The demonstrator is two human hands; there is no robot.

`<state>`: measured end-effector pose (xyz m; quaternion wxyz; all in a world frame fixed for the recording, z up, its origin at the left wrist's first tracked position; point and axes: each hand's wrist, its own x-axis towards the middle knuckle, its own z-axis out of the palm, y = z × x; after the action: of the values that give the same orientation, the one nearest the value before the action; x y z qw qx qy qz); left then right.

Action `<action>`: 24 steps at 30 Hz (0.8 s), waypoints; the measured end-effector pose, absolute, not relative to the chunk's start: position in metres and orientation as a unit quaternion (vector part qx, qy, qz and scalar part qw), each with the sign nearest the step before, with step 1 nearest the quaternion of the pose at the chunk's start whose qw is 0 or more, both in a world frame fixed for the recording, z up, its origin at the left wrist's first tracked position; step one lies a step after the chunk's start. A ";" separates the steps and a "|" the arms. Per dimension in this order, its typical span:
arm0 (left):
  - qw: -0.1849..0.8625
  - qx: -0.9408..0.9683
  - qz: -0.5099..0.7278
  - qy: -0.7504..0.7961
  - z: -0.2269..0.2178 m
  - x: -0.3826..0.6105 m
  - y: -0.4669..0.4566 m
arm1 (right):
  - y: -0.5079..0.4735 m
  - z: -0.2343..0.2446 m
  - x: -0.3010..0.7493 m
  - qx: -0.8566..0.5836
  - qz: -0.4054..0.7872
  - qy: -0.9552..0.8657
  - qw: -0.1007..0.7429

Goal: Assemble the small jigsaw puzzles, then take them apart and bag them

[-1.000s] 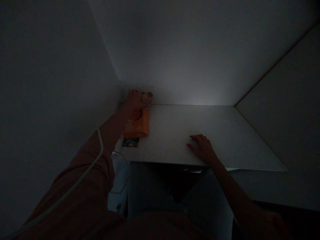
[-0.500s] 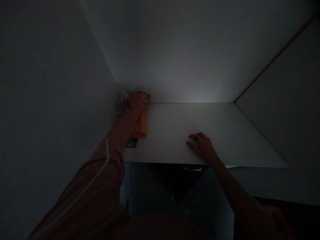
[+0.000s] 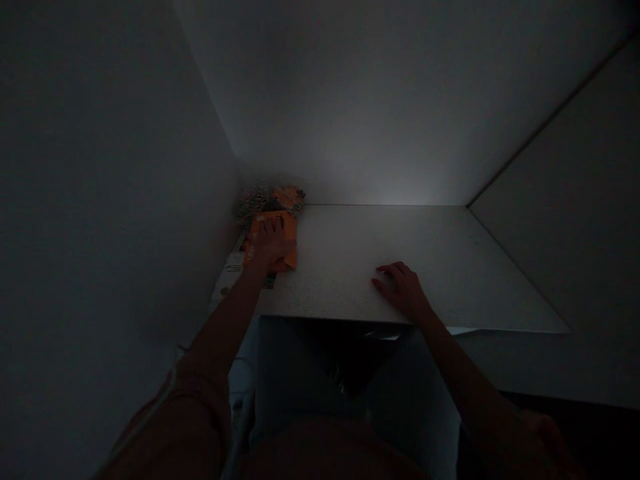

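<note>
My left hand (image 3: 271, 241) lies over an orange packet (image 3: 289, 230) at the left end of a white shelf-like surface (image 3: 340, 260). Its fingers are stretched out across the packet's face. Behind the packet, against the back wall, rests a crinkled clear and orange plastic bag (image 3: 287, 197); its contents are too dark to make out. A white printed sheet or packet (image 3: 231, 267) shows beside my left wrist. My right hand (image 3: 401, 288) rests on the bare surface near the front edge, fingers apart and holding nothing.
White walls close in the left side (image 3: 125, 167) and back (image 3: 360, 133). A slanted panel (image 3: 575, 220) stands at the right. Below the front edge are my legs and a dark gap (image 3: 350, 360). The light is very dim.
My left hand has drawn back from the crinkled bag onto the orange packet, nearer to me. More of the bag and the white printed item now shows. My right hand has stayed put.
</note>
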<state>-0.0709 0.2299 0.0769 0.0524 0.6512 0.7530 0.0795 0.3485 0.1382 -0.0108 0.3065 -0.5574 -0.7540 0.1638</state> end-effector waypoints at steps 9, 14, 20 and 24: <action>0.074 0.694 0.033 0.715 0.089 -0.029 0.162 | 0.140 -0.019 0.350 -0.561 0.127 -0.765 0.289; 0.079 0.745 0.057 0.660 0.090 0.012 0.140 | 0.144 -0.024 0.352 -0.551 0.129 -0.767 0.303; 0.141 0.776 0.055 0.613 0.100 0.019 0.109 | 0.147 -0.026 0.356 -0.565 0.139 -0.746 0.324; 0.188 0.817 0.003 0.545 0.090 -0.014 0.079 | 0.148 -0.028 0.355 -0.565 0.143 -0.738 0.340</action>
<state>-0.0144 0.0792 0.0901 0.1876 0.8171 0.5452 0.0031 0.3546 0.1485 -0.0278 0.3396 -0.5653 -0.7380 0.1431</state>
